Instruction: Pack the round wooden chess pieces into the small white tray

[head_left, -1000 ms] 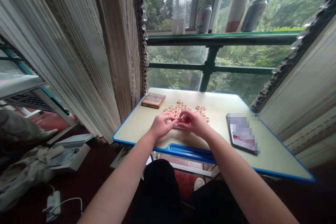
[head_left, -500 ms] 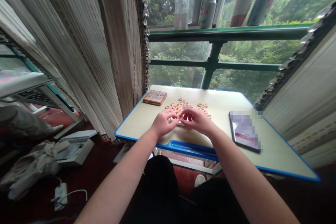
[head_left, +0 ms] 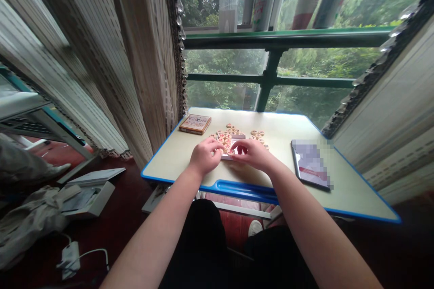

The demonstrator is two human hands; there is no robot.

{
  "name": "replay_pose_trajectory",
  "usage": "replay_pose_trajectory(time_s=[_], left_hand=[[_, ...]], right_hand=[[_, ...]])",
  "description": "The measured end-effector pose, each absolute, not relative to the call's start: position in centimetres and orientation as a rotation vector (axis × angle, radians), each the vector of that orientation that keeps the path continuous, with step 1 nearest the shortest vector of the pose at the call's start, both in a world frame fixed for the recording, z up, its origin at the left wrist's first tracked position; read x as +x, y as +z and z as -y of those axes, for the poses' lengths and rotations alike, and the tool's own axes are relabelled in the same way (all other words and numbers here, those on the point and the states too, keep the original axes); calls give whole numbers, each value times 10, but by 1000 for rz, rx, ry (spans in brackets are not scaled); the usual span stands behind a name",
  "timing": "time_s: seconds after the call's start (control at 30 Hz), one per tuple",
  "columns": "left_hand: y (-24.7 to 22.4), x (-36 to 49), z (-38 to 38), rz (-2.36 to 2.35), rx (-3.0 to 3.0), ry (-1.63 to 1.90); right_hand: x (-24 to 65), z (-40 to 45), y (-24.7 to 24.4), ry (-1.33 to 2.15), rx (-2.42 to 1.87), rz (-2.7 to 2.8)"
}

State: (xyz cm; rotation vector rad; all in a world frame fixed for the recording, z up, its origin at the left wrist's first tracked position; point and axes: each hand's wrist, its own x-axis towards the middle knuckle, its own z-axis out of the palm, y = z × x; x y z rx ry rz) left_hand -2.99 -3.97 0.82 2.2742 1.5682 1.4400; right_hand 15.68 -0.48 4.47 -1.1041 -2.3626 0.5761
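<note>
At the near middle of the pale, blue-edged surface (head_left: 276,122), here are both hands at work over a shallow white tray (head_left: 239,137)! Round pieces with red characters (head_left: 225,139) fill its left part, packed side by side. The left hand (head_left: 205,157) curves in at the near left corner, thumb and fingers bent; whether it pinches a piece, I cannot tell. Across from it, the right hand (head_left: 254,154) arches with curled fingers, its tips right at a red-marked piece (head_left: 231,152) by the near edge; a firm pinch or just a touch, I cannot tell. Beyond the tray, loose pieces (head_left: 233,129) cluster, with another group (head_left: 258,133) to the right. Far left lies a flat patterned box (head_left: 195,124); over right, a dark-edged tablet (head_left: 310,165).
</note>
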Motion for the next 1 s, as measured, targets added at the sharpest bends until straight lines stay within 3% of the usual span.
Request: replay_pose_trajectory(time_s=[0.33, 1.0], left_hand=[[6, -30, 36, -1565, 2390, 1393], [6, -31, 35, -1547, 2389, 1319]], right_hand=[[153, -3, 32, 357, -1157, 2396], [161, 1, 45, 616, -1293, 2405]])
